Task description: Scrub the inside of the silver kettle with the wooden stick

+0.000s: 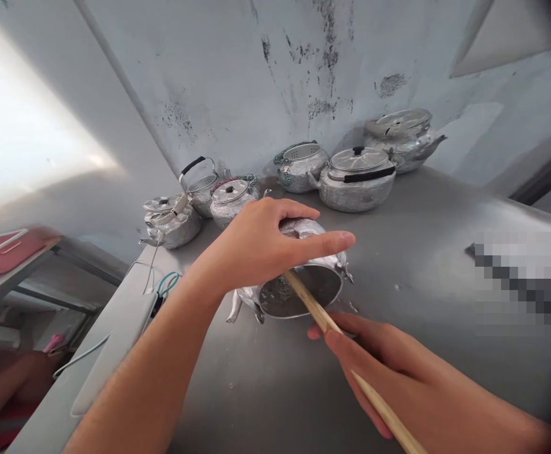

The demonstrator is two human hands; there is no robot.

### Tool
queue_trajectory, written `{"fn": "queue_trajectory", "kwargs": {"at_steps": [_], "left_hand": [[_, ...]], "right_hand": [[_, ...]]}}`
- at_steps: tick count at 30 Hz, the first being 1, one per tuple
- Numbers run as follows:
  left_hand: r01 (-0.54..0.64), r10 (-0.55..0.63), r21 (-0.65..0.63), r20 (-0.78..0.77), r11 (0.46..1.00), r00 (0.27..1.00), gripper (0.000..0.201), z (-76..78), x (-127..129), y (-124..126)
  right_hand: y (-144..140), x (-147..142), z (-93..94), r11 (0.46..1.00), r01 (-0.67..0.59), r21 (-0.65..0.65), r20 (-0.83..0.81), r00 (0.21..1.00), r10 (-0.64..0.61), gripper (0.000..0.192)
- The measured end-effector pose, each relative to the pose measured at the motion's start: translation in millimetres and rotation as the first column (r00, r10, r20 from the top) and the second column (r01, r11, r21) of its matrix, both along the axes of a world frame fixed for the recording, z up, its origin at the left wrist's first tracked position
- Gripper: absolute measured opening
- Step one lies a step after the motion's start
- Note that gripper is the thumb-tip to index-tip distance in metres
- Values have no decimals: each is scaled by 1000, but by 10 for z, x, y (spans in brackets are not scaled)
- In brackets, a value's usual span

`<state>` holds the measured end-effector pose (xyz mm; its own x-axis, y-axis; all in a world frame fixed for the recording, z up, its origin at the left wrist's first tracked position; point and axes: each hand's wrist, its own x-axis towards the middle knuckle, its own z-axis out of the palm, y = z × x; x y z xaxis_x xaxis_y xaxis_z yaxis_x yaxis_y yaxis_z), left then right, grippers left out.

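Note:
A silver aluminium kettle [251, 296] lies tipped on its side on the grey table, its lidless oval mouth facing me. My left hand [275, 236] holds it from above, the thumb stretched across the dented metal; its other fingertips are partly hidden behind the kettle. My right hand [379, 359] is closed around a pale wooden stick [311, 304]. The far end of the stick reaches into the kettle's mouth, where its tip is hidden beneath my left hand. The near end runs out below my right palm.
Several other aluminium kettles, among them a black-handled one [358, 189], stand along the wall. A white power strip [115, 353] with cables lies at the table's left edge. A pink basket [15, 249] sits on a side rack. Someone's bent leg [17, 378] shows lower left.

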<state>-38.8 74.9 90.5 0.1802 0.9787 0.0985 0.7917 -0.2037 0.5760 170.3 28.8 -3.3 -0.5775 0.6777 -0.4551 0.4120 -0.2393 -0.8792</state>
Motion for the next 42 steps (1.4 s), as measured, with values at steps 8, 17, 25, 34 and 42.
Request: {"fn": "queue_trajectory", "kwargs": {"at_steps": [8,17,25,34,42], "left_hand": [[5,-5,0,29,1000,1000,67,0,-7,-5],[-4,4,-1,10,1000,1000,69,-2,-8,6],[8,-9,7,17,1000,1000,67,1,-8,-1],[16,-16,10,18,1000,1000,66,3,-11,-6],[2,-2,9,9,1000,1000,66,-10,-7,6]], "right_hand": [[12,-12,-28,1000,12,-12,34,999,-12,57],[-17,7,-35,1000,18,9,22,1000,-18,57],[12,-11,-26,999,25,21,35,999,-25,56],[-1,-7,-39,1000,11,21,63,998,-12,54],[-2,-3,-71,1000,9,8,49,999,-10,57]]}}
